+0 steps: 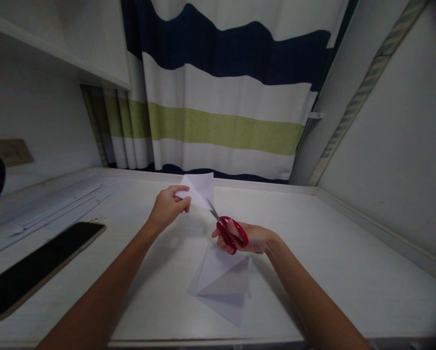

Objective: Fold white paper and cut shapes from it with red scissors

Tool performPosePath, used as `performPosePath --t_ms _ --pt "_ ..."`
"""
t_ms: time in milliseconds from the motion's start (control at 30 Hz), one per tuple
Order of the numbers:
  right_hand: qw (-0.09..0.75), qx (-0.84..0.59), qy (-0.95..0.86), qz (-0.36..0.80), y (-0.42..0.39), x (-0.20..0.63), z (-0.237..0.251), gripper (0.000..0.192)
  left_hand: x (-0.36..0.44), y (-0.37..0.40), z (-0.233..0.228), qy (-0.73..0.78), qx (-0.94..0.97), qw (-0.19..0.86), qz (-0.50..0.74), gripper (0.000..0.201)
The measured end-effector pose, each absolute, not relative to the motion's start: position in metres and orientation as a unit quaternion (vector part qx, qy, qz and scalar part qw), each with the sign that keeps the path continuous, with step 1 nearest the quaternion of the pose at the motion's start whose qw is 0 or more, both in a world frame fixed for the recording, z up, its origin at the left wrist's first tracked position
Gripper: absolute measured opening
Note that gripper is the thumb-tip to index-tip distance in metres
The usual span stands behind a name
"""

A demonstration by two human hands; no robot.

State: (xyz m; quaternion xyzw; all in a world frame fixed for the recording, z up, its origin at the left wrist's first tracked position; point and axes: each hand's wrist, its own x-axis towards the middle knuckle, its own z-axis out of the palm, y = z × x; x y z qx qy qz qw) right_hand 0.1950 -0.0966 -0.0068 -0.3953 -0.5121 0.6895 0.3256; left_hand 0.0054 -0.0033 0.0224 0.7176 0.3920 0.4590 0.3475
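Between the thumb and fingers of my left hand (170,206) is a creased piece of white paper (201,187), held up above the table. My right hand (249,236) grips a pair of scissors (232,234) with red handles, its fingers through the loops. The metal blades point up and left, and their tips meet the lower right part of the paper; whether they are cutting into it I cannot tell. Below my right hand, more folded white paper (221,279) lies on the table, its top partly hidden by the hand.
A dark-screened phone (39,267) lies at the left on the white table (349,272). White sheets or strips (61,214) run along the left wall. A striped curtain (225,97) hangs behind, and part of a black-rimmed pair of glasses (1,177) shows at the left edge.
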Motion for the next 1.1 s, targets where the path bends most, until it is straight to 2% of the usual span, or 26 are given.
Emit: performPosePath --t_ms 433,733,1100 --pt "0.306 -0.418 -0.509 0.687 -0.099 0.194 -0.002 0.042 0.004 -0.002 0.020 0.380 0.737 0.317 0.460 0.038" --pt "0.314 -0.406 -0.524 0.679 -0.092 0.197 -0.012 0.048 0.005 -0.005 0.022 0.394 0.742 0.308 0.447 0.038" --pt "0.330 -0.434 -0.520 0.658 -0.094 0.193 -0.008 0.044 0.004 -0.003 0.021 0.396 0.740 0.303 0.451 0.038"
